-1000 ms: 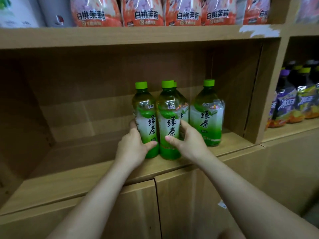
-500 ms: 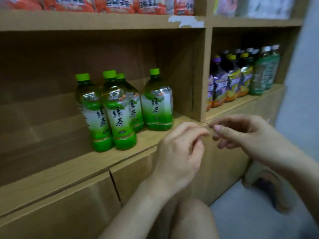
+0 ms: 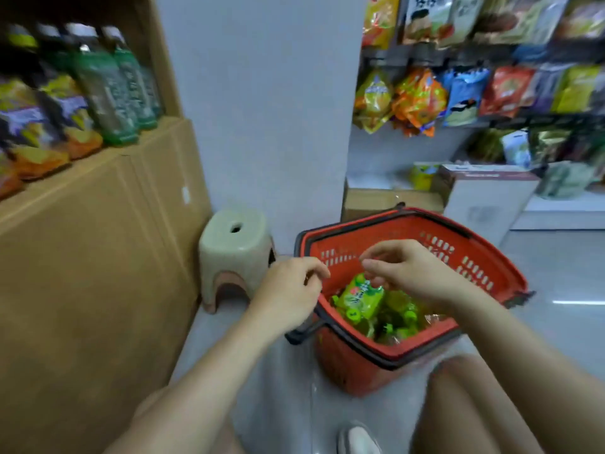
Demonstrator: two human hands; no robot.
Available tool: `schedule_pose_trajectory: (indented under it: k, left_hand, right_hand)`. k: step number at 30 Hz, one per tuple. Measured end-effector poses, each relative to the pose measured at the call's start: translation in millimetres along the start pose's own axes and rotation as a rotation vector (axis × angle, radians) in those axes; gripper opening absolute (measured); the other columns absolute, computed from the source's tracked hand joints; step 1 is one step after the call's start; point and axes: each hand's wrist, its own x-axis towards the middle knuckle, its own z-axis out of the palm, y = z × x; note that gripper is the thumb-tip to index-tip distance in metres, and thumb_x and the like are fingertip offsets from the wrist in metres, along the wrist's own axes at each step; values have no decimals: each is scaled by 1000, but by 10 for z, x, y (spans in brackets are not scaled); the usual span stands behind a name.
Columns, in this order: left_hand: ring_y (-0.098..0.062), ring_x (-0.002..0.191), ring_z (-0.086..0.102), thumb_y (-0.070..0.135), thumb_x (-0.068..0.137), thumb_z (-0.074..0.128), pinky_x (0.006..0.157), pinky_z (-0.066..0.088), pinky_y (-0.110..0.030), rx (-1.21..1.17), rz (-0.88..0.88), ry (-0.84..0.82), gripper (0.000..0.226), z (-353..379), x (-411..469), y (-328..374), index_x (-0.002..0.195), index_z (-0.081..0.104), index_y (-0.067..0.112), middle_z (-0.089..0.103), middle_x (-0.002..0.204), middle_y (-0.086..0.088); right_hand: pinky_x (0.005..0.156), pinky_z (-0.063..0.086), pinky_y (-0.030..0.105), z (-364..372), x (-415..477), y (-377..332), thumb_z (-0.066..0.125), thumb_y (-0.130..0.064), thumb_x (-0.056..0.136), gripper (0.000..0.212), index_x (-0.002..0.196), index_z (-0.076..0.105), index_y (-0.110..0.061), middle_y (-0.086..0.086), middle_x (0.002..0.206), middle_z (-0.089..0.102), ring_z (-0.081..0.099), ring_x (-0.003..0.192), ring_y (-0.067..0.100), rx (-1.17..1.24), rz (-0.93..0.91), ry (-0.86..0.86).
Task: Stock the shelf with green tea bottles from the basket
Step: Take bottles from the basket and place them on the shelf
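A red plastic basket (image 3: 474, 253) with dark handles sits on the floor at lower centre right. Several green tea bottles (image 3: 361, 299) with green caps lie inside it. My right hand (image 3: 412, 271) hovers over the basket's middle, fingers curled and apart, just above the topmost bottle and holding nothing. My left hand (image 3: 289, 290) hangs over the basket's left rim, fingers loosely bent, empty. The shelf bay with the stocked green tea bottles is out of view to the left.
A wooden shelf cabinet (image 3: 98, 240) fills the left side, with dark drink bottles (image 3: 108, 90) on it. A small beige stool (image 3: 234, 253) stands by the wall. Snack racks (image 3: 474, 90) and cardboard boxes (image 3: 487, 194) are at the right. My knees and a shoe show below.
My view has swung right from the shelf down to the basket. Both hands let go of the bottles on the shelf and moved over the basket.
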Motion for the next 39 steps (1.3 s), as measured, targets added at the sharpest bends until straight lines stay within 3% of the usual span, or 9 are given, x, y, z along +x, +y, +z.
schedule_pose_trajectory:
  k: [6, 12, 16, 19, 22, 26, 30, 34, 39]
  left_hand:
    - [-21, 110, 59, 19, 88, 50, 91, 47, -33, 191, 23, -306, 26, 1001, 552, -269, 104, 69, 24, 68, 114, 2]
    - [-32, 110, 59, 44, 88, 56, 81, 43, -37, 631, 49, -592, 36, 1659, 1008, -358, 113, 61, 18, 63, 118, -9]
    - [-34, 117, 54, 45, 87, 60, 88, 46, -41, 723, 10, -794, 50, 1993, 1191, -413, 127, 50, 16, 57, 129, -10]
    - [-40, 107, 58, 36, 91, 51, 80, 49, -41, 745, 182, -730, 41, 1961, 1189, -434, 126, 45, 15, 62, 118, -16]
    - [-40, 92, 62, 36, 91, 46, 72, 50, -40, 590, 268, -576, 33, 1784, 1237, -426, 117, 46, 16, 66, 99, -14]
    - [-17, 67, 57, 37, 89, 47, 62, 40, -32, 232, 336, -285, 10, 1354, 1485, -250, 83, 47, 29, 59, 69, 6]
    - [-1, 59, 52, 37, 86, 47, 58, 38, -19, -105, 260, -17, 17, 1104, 1779, 93, 70, 51, 32, 57, 60, 17]
    - [1, 55, 46, 32, 93, 49, 56, 37, -21, -378, 64, 166, 28, 1323, 2100, 260, 67, 55, 25, 51, 57, 11]
    - [-17, 106, 60, 65, 83, 47, 97, 46, -40, -913, -420, 41, 63, 1975, 2259, 284, 114, 62, 13, 65, 114, -1]
  right_hand:
    - [65, 50, 30, 1, 368, 974, 69, -25, 84, 21, 103, 67, -16, 7, 86, 67, 61, 71, 19, -185, 258, -39]
    - [58, 48, 29, 24, 893, 1426, 64, -21, 88, 30, 118, 60, -19, 14, 99, 69, 54, 60, 15, -278, 331, -139]
    - [63, 50, 33, -180, 1087, 1628, 64, -14, 88, 38, 125, 55, -19, 9, 90, 62, 56, 75, 24, -59, 430, -169]
    - [81, 52, 32, -303, 1184, 1675, 75, -24, 80, 62, 134, 45, -31, 4, 125, 55, 56, 104, 17, -27, 374, -243]
    - [110, 35, 36, -391, 1191, 1724, 80, -43, 69, 96, 145, 22, -45, -3, 153, 29, 34, 137, 17, -126, 327, -473]
    - [113, 21, 27, -408, 1131, 1793, 79, -38, 71, 101, 147, 14, -43, -10, 156, 24, 20, 144, 13, -87, 289, -709]
    - [103, 46, 41, -494, 1190, 1727, 88, -55, 41, 116, 138, 29, -31, 1, 132, 56, 57, 121, 18, 323, 188, -470]
    - [91, 53, 45, -705, 1169, 1652, 84, -66, 40, 109, 132, 40, -28, 3, 120, 66, 67, 106, 23, 401, 165, -248]
    - [73, 60, 38, -963, 1079, 1682, 82, -54, 56, 71, 115, 60, -20, 2, 98, 74, 74, 79, 18, 359, 271, 89]
